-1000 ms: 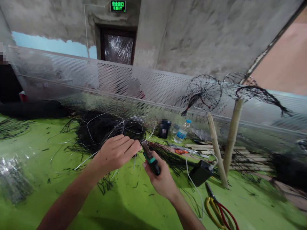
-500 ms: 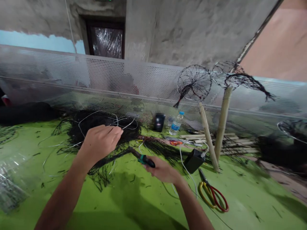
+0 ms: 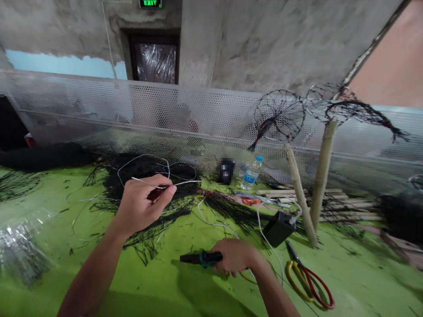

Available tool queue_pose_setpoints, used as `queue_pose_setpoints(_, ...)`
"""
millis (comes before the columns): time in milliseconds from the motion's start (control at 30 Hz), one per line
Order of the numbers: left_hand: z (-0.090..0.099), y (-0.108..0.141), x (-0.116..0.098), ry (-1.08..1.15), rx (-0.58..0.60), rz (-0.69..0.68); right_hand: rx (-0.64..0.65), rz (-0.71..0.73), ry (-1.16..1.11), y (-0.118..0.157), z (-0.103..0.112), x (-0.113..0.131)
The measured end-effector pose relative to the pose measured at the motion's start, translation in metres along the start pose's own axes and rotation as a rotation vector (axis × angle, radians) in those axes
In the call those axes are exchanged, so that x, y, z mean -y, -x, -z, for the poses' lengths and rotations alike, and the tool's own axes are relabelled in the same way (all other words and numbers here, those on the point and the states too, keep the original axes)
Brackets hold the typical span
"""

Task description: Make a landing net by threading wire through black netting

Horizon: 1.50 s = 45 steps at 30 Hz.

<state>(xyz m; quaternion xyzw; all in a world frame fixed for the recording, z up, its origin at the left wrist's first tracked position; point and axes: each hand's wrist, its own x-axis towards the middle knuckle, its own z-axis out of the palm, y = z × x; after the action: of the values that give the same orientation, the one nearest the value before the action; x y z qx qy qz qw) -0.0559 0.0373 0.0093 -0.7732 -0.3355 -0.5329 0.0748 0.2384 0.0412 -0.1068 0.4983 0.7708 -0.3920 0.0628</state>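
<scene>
My left hand (image 3: 143, 200) is closed in a pinch on a thin silvery wire (image 3: 188, 182), whose ends stick out on both sides of the fingers. Behind it lies a heap of black netting (image 3: 114, 176) with more wire looped over it. In my right hand (image 3: 234, 255) is a pair of pliers (image 3: 201, 259) with black and teal handles, held low over the green tabletop (image 3: 158, 286), jaws pointing left. The palm hides part of the handles. Right of that hand rest scissors (image 3: 306, 277) with one yellow and one red handle.
A black box (image 3: 280, 229) with a white cable stands near a water bottle (image 3: 250, 175). Two upright bamboo poles (image 3: 325, 171) rise beside wire hoops with netting (image 3: 280, 115). Bamboo sticks (image 3: 346, 207) lie behind. A perforated panel (image 3: 214, 114) runs along the back.
My right hand has drawn the pliers down, away from the netting, and turned them nearly level. My left hand has rotated, still pinching the wire. The camera view has shifted slightly.
</scene>
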Motion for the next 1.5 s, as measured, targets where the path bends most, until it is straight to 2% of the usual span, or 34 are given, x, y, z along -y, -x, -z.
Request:
queue_pose_setpoints(67,0.002,0.001,-0.002,0.107,0.056,0.076,-0.048,-0.012,0.034,-0.003,-0.001,-0.003)
queue_pose_setpoints(233,-0.003,0.004,-0.001,0.498,0.167,0.389,-0.178,0.006,0.120,0.001,0.011,-0.013)
queue_pose_setpoints(367,-0.008,0.004,-0.002,0.792,0.196,0.486,-0.261,0.086,0.081,0.013,0.031,-0.016)
queue_pose_setpoints(433,-0.008,0.003,-0.004,0.885,0.222,0.497,-0.385,0.175,-0.020,0.019,0.042,-0.011)
queue_pose_setpoints(500,-0.007,0.003,-0.006,0.940,0.237,0.498,-0.546,0.361,-0.289,0.027,0.052,0.000)
queue_pose_setpoints(567,-0.006,0.003,-0.006,0.953,0.237,0.493,-0.631,0.596,-0.570,0.036,0.060,0.017)
queue_pose_setpoints(633,-0.007,0.003,-0.005,0.925,0.205,0.481,-0.581,0.744,-0.647,0.045,0.065,0.040)
queue_pose_setpoints(700,-0.010,0.002,-0.001,0.880,0.150,0.455,-0.505,0.751,-0.626,0.050,0.065,0.063)
queue_pose_setpoints(767,-0.015,0.002,0.004,0.836,0.067,0.424,-0.529,0.733,-0.722,0.049,0.063,0.084)
queue_pose_setpoints(900,-0.018,0.003,0.009,0.659,-0.106,0.321,-0.812,0.768,-1.021,0.036,0.058,0.106)
queue_pose_setpoints(1000,-0.014,0.006,0.000,0.414,-0.164,0.183,-1.014,0.815,-1.074,0.025,0.045,0.111)
queue_pose_setpoints(1033,-0.012,0.008,-0.006,0.375,-0.138,0.159,-1.075,0.832,-1.050,0.021,0.038,0.111)
queue_pose_setpoints(1100,-0.010,0.010,-0.017,0.425,0.005,0.182,-1.147,0.855,-0.938,0.010,0.018,0.114)
queue_pose_setpoints(1200,-0.012,0.013,-0.025,0.653,0.213,0.331,-1.092,0.850,-0.684,-0.004,-0.012,0.120)
queue_pose_setpoints(1300,-0.013,0.013,-0.022,0.772,0.208,0.494,-1.016,0.926,-0.392,-0.007,-0.023,0.126)
queue_pose_setpoints(1433,-0.002,0.006,-0.013,1.031,0.086,0.600,-1.024,0.944,-0.027,0.004,-0.014,0.131)
queue_pose_setpoints(1500,0.008,0.001,-0.013,1.229,0.146,0.669,-0.976,0.941,0.108,0.005,-0.011,0.130)
